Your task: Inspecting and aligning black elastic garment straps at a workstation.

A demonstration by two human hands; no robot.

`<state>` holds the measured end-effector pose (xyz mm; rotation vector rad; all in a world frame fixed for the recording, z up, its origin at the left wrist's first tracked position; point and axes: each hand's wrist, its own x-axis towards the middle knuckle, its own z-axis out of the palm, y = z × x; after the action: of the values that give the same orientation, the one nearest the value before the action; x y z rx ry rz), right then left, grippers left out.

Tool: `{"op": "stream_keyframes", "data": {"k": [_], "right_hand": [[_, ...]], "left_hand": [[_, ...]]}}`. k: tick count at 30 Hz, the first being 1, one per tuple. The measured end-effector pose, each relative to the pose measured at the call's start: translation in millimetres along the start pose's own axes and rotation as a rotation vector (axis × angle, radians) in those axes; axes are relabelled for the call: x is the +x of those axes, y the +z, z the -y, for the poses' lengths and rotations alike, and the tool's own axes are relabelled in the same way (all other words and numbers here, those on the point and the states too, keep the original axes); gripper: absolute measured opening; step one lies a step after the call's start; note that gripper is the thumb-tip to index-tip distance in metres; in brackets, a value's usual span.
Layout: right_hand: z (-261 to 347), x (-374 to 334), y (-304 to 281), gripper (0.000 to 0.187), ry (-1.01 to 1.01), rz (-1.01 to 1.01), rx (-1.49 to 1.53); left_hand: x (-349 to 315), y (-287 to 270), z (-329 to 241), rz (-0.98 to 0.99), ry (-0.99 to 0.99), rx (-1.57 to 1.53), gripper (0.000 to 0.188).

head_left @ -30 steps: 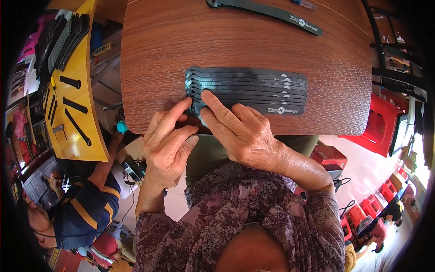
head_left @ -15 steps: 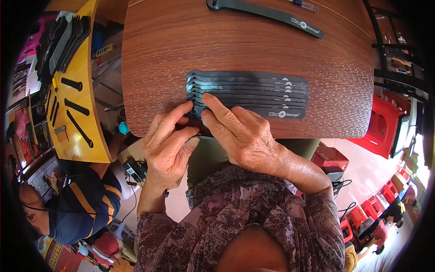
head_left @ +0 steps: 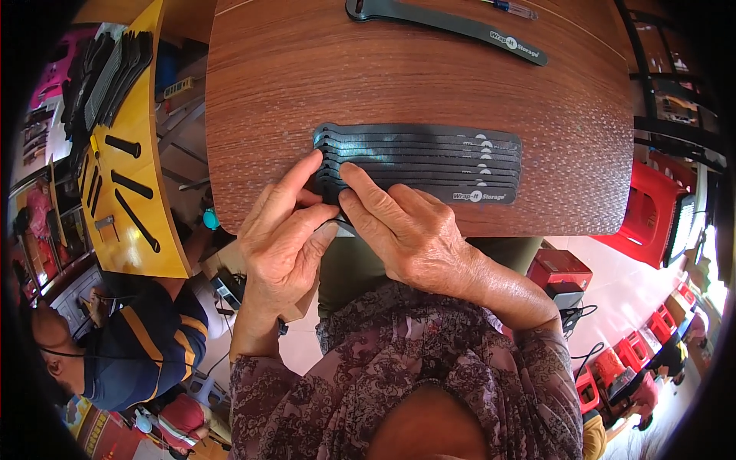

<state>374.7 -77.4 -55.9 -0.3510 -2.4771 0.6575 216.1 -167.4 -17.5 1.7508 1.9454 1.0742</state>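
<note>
On the brown wood-grain table, a fanned row of several black strap fasteners (head_left: 418,159) lies with rounded, holed ends to the left and pale printing at the right. My left hand (head_left: 280,238) is at their left ends, its index finger touching them. Its thumb and another finger close on a dark strap edge by the table's front. My right hand (head_left: 410,234) presses stretched index and middle fingertips on the nearest straps; its thumb is hidden underneath.
More black straps (head_left: 448,29) lie at the table's far side, beside a clear-handled screwdriver (head_left: 517,9). On the left, a yellow table (head_left: 146,253) carries black straps. A person in a striped shirt (head_left: 142,349) sits at lower left. Red stools (head_left: 640,203) stand at right.
The fanned straps have shifted very slightly. My left index finger has moved a little up and left along their ends. My right hand stays nearly in place on them.
</note>
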Motion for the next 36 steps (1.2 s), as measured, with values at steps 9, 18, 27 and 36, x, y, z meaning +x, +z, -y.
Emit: {"op": "stream_keyframes", "data": {"k": [9,18,27,36], "right_hand": [[-0.5,3.8,-5.9,0.037,-0.032,0.074,-0.026],[-0.6,3.4,-5.4,0.038,-0.007,0.078,-0.022],[1.4,2.9,-4.6,0.037,-0.010,0.064,-0.012],[-6.5,-4.3,-17.1,0.041,0.091,-0.093,0.555]], "left_hand": [[4.5,1.5,0.3,0.015,0.017,0.025,0.020],[6.3,3.0,0.9,0.045,-0.001,0.054,0.020],[5.3,2.0,0.0,0.043,-0.018,0.035,0.018],[-6.0,-7.3,-11.7,-0.037,-0.130,-0.210,0.020]]}}
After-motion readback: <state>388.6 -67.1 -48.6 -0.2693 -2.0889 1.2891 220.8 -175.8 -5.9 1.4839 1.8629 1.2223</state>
